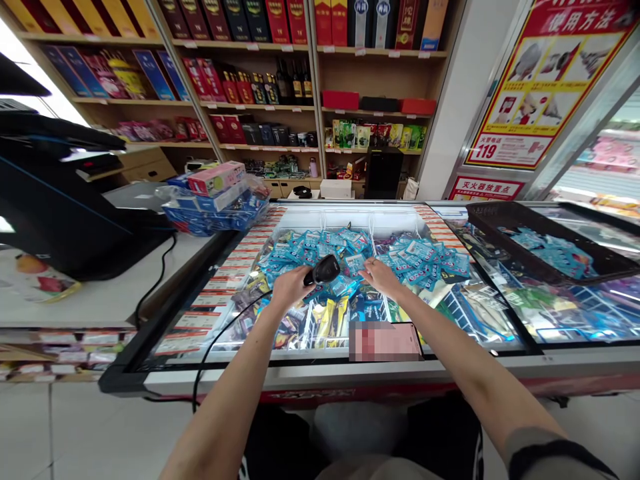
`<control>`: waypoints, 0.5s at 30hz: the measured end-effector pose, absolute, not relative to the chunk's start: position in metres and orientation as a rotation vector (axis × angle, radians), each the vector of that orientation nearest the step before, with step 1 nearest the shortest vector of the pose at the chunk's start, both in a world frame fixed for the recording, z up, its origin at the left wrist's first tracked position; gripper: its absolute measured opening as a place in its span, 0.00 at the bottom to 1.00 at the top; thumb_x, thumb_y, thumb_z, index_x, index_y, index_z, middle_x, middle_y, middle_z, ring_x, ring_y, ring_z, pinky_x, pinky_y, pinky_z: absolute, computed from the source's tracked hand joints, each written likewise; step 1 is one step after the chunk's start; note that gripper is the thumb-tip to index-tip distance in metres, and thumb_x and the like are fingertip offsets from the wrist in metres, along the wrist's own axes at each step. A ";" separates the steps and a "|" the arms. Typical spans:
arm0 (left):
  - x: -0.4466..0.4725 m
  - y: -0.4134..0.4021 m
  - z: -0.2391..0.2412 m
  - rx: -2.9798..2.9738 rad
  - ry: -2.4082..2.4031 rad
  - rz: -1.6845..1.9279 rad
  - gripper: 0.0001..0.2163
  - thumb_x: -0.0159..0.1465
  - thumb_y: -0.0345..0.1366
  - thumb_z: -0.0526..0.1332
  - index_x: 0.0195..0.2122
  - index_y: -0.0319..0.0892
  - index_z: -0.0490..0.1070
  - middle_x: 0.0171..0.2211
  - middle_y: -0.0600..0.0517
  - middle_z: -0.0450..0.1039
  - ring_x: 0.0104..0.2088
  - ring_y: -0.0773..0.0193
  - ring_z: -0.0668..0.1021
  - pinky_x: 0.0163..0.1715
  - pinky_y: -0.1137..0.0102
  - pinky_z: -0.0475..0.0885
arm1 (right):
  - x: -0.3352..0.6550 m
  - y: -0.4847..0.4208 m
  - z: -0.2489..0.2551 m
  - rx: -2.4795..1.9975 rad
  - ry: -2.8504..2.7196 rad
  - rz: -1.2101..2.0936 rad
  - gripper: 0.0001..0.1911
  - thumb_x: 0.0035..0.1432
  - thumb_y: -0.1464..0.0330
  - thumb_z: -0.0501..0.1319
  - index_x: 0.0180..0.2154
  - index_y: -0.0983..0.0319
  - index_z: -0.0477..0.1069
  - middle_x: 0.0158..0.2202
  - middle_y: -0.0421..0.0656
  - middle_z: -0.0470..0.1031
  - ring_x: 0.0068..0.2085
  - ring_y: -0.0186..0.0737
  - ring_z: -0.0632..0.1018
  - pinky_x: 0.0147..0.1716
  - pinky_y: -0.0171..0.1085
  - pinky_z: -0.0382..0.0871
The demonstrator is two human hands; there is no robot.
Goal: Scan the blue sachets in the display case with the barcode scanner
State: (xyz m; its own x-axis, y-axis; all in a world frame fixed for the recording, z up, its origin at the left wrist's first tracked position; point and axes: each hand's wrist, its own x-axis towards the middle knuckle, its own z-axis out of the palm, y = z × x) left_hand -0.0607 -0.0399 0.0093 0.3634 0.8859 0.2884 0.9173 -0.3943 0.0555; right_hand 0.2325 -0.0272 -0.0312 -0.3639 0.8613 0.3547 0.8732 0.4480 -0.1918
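Black plastic and held at a tilt, a handheld barcode scanner (323,270) sits in the left hand (290,287) of a person leaning over an open chest freezer (210,283) in a shop. The fingers are clenched round its handle, and its rounded head points right and slightly up, just above a heap of pale-blue packets (325,247) that fills the freezer's middle bins. A thin black cable (220,337) loops down from under that hand, over the freezer's front rim and out of sight below the cabinet edge.

The right hand (380,277) lies just beside the scanner head, palm down, its fingers reaching into the blue packets; whether they have closed on one cannot be made out, as the fingertips are lost among the wrappers. Nearer the person, yellow and dark wrapped bars (327,320) stand in wire dividers, and a pink item (385,341) on the front rim is blurred beyond reading.

To the right, a black tray (500,233) rests on the freezer's sliding glass and holds a smaller pile of the same blue packets. To the left, a dark till screen (55,220) on a white counter is cut off by the frame edge, with a bundle of blue and pink boxes (215,197) beside it. Wooden shelves (300,107) of boxed goods and bottles line the back wall, their labels too small to read; a red-and-yellow poster (545,80) is cropped at the top right.
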 end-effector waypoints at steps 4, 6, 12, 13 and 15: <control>-0.057 -0.044 0.012 -2.512 -1.667 -0.424 0.16 0.58 0.43 0.56 0.45 0.47 0.69 0.43 0.50 0.75 0.40 0.55 0.77 0.29 0.70 0.65 | 0.231 -0.031 -0.030 -1.504 -2.196 -0.016 0.21 0.63 0.54 0.49 0.42 0.63 0.70 0.43 0.49 0.71 0.45 0.42 0.72 0.47 0.39 0.65; -0.054 -0.047 0.014 -2.533 -1.652 -0.431 0.16 0.57 0.43 0.56 0.45 0.47 0.70 0.43 0.49 0.75 0.41 0.55 0.77 0.30 0.69 0.66 | 0.226 -0.032 -0.029 -1.572 -2.118 -0.099 0.24 0.62 0.53 0.51 0.48 0.65 0.67 0.46 0.51 0.70 0.49 0.47 0.69 0.50 0.43 0.63; -0.049 -0.049 0.016 -2.534 -1.681 -0.410 0.16 0.57 0.43 0.57 0.46 0.46 0.70 0.44 0.49 0.75 0.42 0.55 0.77 0.32 0.69 0.67 | 0.209 -0.028 -0.030 -1.808 -2.017 -0.114 0.31 0.58 0.50 0.53 0.45 0.72 0.71 0.45 0.61 0.70 0.53 0.57 0.65 0.53 0.51 0.57; -0.049 -0.049 0.016 -2.537 -1.675 -0.411 0.16 0.57 0.43 0.57 0.46 0.46 0.70 0.44 0.49 0.75 0.42 0.56 0.77 0.32 0.70 0.67 | 0.208 -0.027 -0.029 -1.815 -2.013 -0.082 0.29 0.57 0.51 0.56 0.45 0.71 0.71 0.45 0.60 0.71 0.53 0.57 0.65 0.52 0.50 0.57; -0.048 -0.050 0.016 -2.546 -1.656 -0.421 0.16 0.58 0.43 0.56 0.47 0.47 0.69 0.45 0.50 0.75 0.42 0.56 0.77 0.32 0.70 0.67 | 0.208 -0.027 -0.027 -1.812 -2.004 -0.013 0.24 0.56 0.55 0.59 0.45 0.68 0.71 0.45 0.57 0.72 0.52 0.54 0.66 0.52 0.49 0.58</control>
